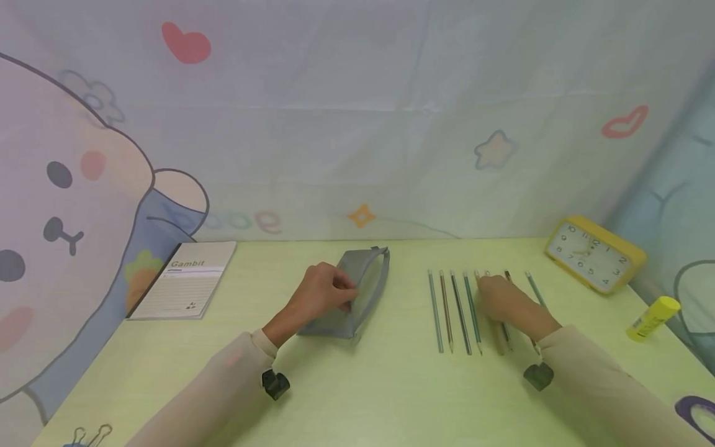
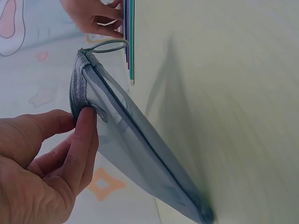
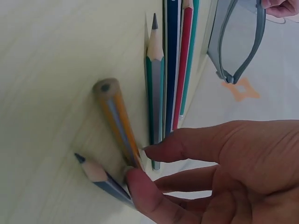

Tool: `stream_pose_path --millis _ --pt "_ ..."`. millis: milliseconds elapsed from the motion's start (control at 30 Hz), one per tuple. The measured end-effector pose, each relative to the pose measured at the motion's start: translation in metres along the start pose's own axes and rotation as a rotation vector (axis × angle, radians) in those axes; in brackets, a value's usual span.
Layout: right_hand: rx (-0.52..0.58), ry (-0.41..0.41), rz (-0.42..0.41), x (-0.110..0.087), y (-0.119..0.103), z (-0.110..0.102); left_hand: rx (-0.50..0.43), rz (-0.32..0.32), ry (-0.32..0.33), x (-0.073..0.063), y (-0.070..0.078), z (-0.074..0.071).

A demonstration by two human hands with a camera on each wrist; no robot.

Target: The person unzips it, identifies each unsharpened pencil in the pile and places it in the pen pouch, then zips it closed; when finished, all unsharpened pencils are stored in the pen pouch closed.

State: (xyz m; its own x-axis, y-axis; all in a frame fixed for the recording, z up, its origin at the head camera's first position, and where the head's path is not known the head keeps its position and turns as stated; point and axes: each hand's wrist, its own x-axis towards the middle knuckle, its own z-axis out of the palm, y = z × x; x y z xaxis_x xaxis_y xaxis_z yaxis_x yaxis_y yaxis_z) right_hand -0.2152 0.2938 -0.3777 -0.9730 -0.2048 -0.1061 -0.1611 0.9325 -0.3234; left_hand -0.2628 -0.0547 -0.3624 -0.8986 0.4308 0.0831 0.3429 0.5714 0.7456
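Note:
My left hand (image 1: 324, 288) pinches the rim of a grey zip pencil pouch (image 2: 135, 135) between thumb and fingers. The pouch's mouth gapes toward the right, and one end rests low by the table. Over a row of pencils, my right hand (image 1: 505, 301) pinches a yellow pencil (image 3: 117, 114) with thumb and forefinger; its flat end faces the wrist camera. Beside it lie a dark pencil (image 3: 100, 175) and a green pencil (image 3: 155, 93), both sharpened. Several other pencils, among them a red pencil (image 3: 184, 60), lie roughly parallel. The hand hides parts of some pencils.
A yellow alarm clock (image 1: 594, 254) and a yellow glue stick (image 1: 653, 318) stand at the right. At the left lies a notepad (image 1: 181, 279). Binder clips (image 1: 89, 436) show at the lower left, a purple ring-shaped item (image 1: 688, 410) at the lower right. A printed cloth (image 1: 346, 124) hangs behind.

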Motion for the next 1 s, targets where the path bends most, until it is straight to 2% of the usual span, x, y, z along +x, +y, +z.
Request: stream_pose_path --millis 133,233,400,600,733,867,1000 --pt "0.022 -0.051 -0.011 0.001 0.0 0.001 -0.005 -0.003 -0.001 -0.002 0.001 -0.001" --pt "-0.002 -0.077 -0.026 0.004 0.001 0.004 -0.006 -0.005 -0.003 -0.002 0.001 -0.001" --pt "-0.044 -0.067 -0.019 0.006 -0.002 0.01 -0.012 -0.004 -0.007 -0.003 0.0 -0.001" --pt "-0.023 -0.046 0.027 0.004 -0.009 0.009 -0.009 0.002 -0.005 -0.004 0.001 -0.002" --pt "-0.039 -0.038 0.011 0.005 -0.008 0.004 -0.012 0.002 -0.008 -0.003 0.0 -0.002" --pt "0.002 -0.034 0.022 0.008 -0.007 -0.008 -0.013 0.001 -0.01 -0.003 0.0 -0.002" --pt "0.134 0.025 0.003 0.012 -0.012 -0.02 -0.018 0.003 -0.008 -0.002 -0.001 -0.001"
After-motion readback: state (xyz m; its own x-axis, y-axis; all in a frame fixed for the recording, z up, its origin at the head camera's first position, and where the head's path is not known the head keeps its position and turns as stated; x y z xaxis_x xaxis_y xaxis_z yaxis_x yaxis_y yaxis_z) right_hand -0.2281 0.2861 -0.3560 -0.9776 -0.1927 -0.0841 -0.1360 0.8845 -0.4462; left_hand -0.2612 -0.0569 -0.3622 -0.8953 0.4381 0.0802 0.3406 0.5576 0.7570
